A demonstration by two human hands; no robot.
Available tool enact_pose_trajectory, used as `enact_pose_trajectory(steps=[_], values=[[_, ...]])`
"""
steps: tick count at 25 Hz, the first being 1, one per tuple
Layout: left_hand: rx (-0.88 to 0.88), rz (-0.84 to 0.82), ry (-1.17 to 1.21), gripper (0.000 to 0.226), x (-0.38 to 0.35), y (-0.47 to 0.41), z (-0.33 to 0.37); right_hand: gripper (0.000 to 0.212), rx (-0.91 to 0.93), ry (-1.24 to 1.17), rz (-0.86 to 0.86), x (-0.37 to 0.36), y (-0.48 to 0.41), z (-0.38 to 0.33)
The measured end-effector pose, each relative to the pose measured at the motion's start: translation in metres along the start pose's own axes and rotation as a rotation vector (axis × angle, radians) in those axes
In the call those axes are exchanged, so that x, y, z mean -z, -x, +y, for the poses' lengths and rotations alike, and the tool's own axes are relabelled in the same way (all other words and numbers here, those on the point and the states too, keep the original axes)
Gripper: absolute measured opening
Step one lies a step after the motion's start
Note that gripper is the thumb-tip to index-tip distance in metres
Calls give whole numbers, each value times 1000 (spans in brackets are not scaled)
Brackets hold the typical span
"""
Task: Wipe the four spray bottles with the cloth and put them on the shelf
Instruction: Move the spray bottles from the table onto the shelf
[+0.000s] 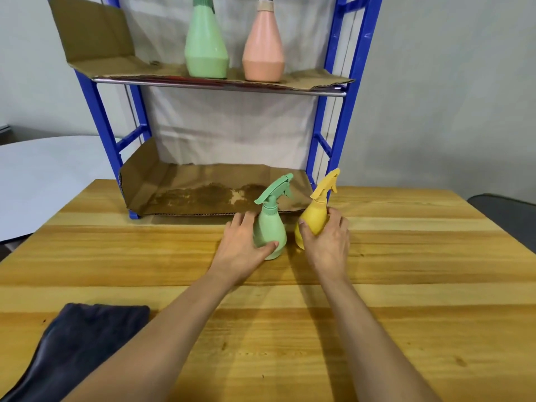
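Observation:
A small green spray bottle [272, 224] stands on the wooden table [420, 271] just in front of the blue shelf [339, 117]. My left hand [242, 250] wraps its body from the left. Beside it a small yellow spray bottle [316, 216] leans to the right, gripped by my right hand [327, 242]. Two larger bottles stand on the upper shelf board: a green bottle [206, 44] and a pink bottle [264, 47], their tops cut off by the frame. A dark cloth [78, 343] lies at the table's near left corner, touched by neither hand.
The lower shelf holds a stained cardboard liner [208, 190] with nothing on it. Cardboard also lines the upper board [121, 65]. A round white table [43, 178] stands to the left, and a dark chair edge [507, 210] shows at the right.

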State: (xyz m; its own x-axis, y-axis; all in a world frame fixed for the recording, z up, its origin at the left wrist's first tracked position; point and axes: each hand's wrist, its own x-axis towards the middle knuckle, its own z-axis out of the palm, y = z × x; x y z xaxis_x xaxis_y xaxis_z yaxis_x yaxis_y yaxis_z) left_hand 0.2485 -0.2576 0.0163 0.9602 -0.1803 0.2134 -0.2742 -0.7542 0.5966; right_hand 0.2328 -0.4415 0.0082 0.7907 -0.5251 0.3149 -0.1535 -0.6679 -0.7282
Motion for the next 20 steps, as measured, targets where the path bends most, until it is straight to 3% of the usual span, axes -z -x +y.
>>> enact_pose_trajectory(steps=[4, 7, 10, 14, 20], values=[[63, 122, 93, 84, -6, 9, -1, 70, 61, -209, -155, 3, 7, 5], [108, 81, 240, 82, -7, 14, 0, 77, 59, -150, -190, 4, 20, 3], [73, 72, 195, 75, -3, 15, -3, 83, 46, -131, -183, 4, 24, -3], [87, 153, 175, 69, 18, 12, -11, 82, 99, -305, -129, 7, 11, -24], [158, 252, 132, 62, 71, -31, -36, 79, 73, -322, -212, -18, -30, -71]])
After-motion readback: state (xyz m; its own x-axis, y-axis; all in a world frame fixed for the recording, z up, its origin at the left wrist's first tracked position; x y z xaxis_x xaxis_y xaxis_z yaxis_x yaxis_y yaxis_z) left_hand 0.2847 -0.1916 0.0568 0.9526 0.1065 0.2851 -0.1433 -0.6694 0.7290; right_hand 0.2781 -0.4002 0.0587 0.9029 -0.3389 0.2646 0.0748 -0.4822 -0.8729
